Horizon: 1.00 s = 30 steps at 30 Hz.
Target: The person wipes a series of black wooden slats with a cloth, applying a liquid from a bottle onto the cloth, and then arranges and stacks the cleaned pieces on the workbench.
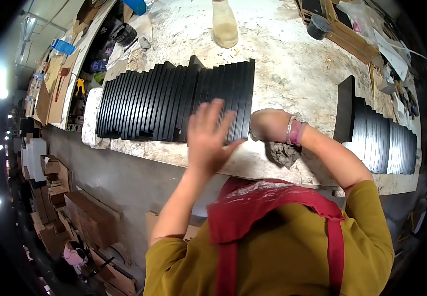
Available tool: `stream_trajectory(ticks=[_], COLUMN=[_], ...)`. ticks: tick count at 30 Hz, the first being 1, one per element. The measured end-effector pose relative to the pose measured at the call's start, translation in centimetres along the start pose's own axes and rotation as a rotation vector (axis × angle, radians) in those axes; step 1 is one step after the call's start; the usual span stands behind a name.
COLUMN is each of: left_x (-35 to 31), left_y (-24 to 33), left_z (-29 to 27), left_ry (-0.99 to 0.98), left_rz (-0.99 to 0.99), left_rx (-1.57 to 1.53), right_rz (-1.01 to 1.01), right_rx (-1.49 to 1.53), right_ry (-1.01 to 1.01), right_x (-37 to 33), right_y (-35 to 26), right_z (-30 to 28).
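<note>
A long row of thin black panels (144, 103) stands on edge across the worktable. Over the front of its right part my left hand (208, 130) is spread, fingers apart and slightly blurred. Just past the row's right end, my right hand (271, 125) is closed around a crumpled grey rag (283, 154), which hangs below it onto the tabletop. Its fingertips are hidden. A second row of black panels (376, 135) sits at the right, with one taller panel (344, 109) upright at its near end.
The stained white worktable (292, 59) bears a bottle (225, 27) with cloudy liquid at the back. A dark tub (318, 27) and a wooden box (354, 42) stand far right. Cardboard boxes (90, 217) lie on the floor at left.
</note>
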<state>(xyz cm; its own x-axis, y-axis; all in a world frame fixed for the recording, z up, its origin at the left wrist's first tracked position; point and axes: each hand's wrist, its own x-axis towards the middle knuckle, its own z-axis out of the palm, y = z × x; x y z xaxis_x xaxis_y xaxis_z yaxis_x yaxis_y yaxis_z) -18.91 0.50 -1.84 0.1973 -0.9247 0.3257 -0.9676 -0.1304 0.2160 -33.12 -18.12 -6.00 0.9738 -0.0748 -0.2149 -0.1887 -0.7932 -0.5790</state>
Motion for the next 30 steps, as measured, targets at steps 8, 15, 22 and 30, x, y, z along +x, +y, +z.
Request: stream_trajectory(ticks=[8,15,22,30], left_x=[3.7,3.8,4.5,5.0], left_y=[-4.3,-5.7,-6.1,-6.4], left_z=[1.1,4.3,3.1,3.3], left_ry=[-0.385,-0.197,-0.261,-0.206], left_rz=[0.523,0.638,0.724,0.814], left_rx=[-0.275,-0.647,-0.496,-0.329], right_rz=[0.395,-0.296,-0.112,-0.273], right_rx=[0.577,-0.267,-0.066,-0.201], right_ry=[0.455,0.372,0.458,0.396], right_x=[-1.2,10.3,15.5,14.8], right_y=[3.1,-6.0,-2.5,-3.7], right_z=[-9.0,-4.2,-9.4,-6.6])
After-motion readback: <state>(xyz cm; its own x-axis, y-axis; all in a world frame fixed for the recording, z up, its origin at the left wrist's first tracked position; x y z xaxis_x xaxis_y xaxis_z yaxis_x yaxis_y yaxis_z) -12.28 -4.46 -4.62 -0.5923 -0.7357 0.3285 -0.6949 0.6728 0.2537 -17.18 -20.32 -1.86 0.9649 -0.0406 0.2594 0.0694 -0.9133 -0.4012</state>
